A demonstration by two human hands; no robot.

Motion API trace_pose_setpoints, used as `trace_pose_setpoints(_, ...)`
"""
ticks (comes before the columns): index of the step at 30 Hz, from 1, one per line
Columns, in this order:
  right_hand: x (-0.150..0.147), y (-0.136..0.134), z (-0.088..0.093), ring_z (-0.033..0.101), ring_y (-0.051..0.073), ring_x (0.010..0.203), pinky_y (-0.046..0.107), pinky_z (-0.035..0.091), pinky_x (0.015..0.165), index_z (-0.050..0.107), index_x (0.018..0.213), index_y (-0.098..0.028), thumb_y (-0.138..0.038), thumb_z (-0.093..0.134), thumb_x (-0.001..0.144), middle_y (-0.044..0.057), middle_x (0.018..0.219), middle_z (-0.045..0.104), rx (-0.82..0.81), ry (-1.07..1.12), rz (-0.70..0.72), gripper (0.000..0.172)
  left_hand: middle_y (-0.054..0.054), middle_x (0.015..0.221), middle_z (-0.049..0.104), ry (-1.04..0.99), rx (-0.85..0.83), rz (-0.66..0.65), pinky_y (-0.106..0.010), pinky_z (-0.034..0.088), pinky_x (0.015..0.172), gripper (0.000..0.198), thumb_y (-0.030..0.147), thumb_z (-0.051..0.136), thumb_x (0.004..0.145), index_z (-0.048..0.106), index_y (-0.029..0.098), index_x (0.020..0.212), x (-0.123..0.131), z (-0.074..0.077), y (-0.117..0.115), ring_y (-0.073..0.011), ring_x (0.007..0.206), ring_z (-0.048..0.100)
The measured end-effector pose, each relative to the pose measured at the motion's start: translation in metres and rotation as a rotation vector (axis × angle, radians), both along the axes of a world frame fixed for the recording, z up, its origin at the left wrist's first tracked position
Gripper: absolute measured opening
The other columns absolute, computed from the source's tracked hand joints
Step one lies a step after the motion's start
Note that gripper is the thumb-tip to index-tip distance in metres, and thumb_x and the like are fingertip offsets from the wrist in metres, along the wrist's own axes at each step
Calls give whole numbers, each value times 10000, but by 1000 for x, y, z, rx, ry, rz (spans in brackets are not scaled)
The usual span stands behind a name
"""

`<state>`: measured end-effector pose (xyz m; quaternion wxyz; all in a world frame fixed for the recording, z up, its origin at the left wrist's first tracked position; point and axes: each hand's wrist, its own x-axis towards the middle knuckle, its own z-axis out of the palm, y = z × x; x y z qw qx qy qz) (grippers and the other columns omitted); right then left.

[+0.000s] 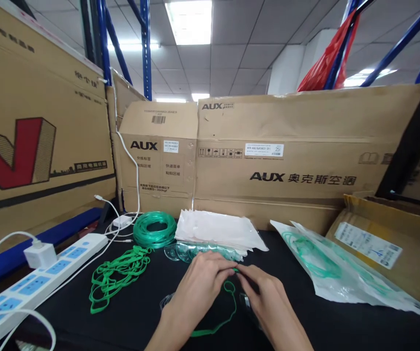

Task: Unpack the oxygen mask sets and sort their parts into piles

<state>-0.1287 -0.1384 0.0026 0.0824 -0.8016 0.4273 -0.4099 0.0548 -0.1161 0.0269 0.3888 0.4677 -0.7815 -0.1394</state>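
My left hand (204, 280) and my right hand (264, 290) meet at the middle of the black table. Both are closed, fingertips pinching a thin green elastic strap (236, 307) between them. Its free length curls below the fingers and trails down to the left. Just beyond my left hand lies a row of clear green plastic masks (191, 251), partly covered by the hand. A small clear item (245, 301), mostly hidden, is beside my right hand. To the left, a tangled heap of green elastic straps (122, 273) rests on the cloth.
Behind are a coil of green tubing (154, 228) and a stack of white bags (219, 230). Filled clear bags (315, 263) and an open carton (410, 243) stand right. A power strip (45, 278) with white cables runs along the left. Cardboard panels (297, 131) wall the back.
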Motion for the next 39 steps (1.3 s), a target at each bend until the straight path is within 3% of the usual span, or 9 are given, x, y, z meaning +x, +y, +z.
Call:
trace_pose_setpoints(5, -5, 4, 15, 778, 277, 878, 352, 595, 810, 808, 909, -222, -313, 535, 943, 80, 929, 815, 68, -60, 11, 289, -7, 1066, 743, 93, 31, 16, -311, 463, 952, 192, 261, 612, 991, 773, 277, 1095, 2, 1, -1, -204, 1040, 661)
trace_pose_setpoints(12, -1, 13, 20, 758, 217, 739, 276, 578, 685, 804, 1005, -216, -357, 602, 928, 38, 865, 802, 177, -97, 48, 258, 14, 910, 710, 218, 89, -46, -237, 449, 770, 156, 280, 602, 986, 745, 220, 972, -3, 6, 3, -142, 814, 619)
trace_pose_setpoints(19, -5, 19, 23, 728, 243, 880, 347, 548, 809, 811, 1012, -252, -397, 517, 989, 60, 938, 779, 200, -44, 96, 329, 36, 798, 710, 321, 189, -57, -212, 443, 714, 116, 309, 689, 924, 729, 204, 897, 1, 11, 3, -130, 762, 616)
trace_pose_setpoints(22, -21, 21, 17, 683, 311, 1077, 464, 515, 968, 797, 1101, -270, -444, 613, 910, 95, 1135, 748, 184, 29, -2, 317, 28, 816, 716, 362, 197, -51, -215, 464, 722, 113, 309, 699, 913, 729, 200, 922, 2, 11, 3, -137, 770, 635)
trace_pose_setpoints(24, -35, 22, 10, 641, 352, 1182, 538, 478, 1032, 769, 1193, -287, -479, 663, 852, 107, 1246, 716, 212, 80, -84, 406, 18, 873, 721, 340, 165, -37, -234, 476, 767, 137, 300, 655, 944, 747, 216, 1001, 2, 10, 4, -144, 795, 642)
trace_pose_setpoints(27, -51, 25, 0, 646, 361, 1194, 551, 473, 1044, 773, 1182, -289, -491, 643, 850, 97, 1231, 738, 301, 67, -89, 410, -1, 949, 710, 238, 89, -5, -266, 466, 824, 214, 286, 581, 989, 772, 251, 1078, 2, 9, 4, -156, 843, 639)
trace_pose_setpoints(33, -42, 32, 8, 702, 318, 1090, 408, 570, 919, 764, 1093, -247, -576, 655, 850, 82, 1149, 770, 400, -407, -190, 423, -2, 957, 732, 225, 109, -23, -269, 475, 818, 183, 308, 627, 971, 791, 241, 1018, 1, 9, 5, -165, 857, 653)
trace_pose_setpoints(39, -22, 47, 9, 690, 266, 929, 367, 656, 672, 722, 1144, -219, -564, 764, 811, 77, 1134, 737, 557, -832, -30, 482, -3, 928, 755, 350, 241, -150, -261, 491, 779, 149, 331, 686, 929, 783, 228, 973, -6, 13, 10, -176, 842, 669)
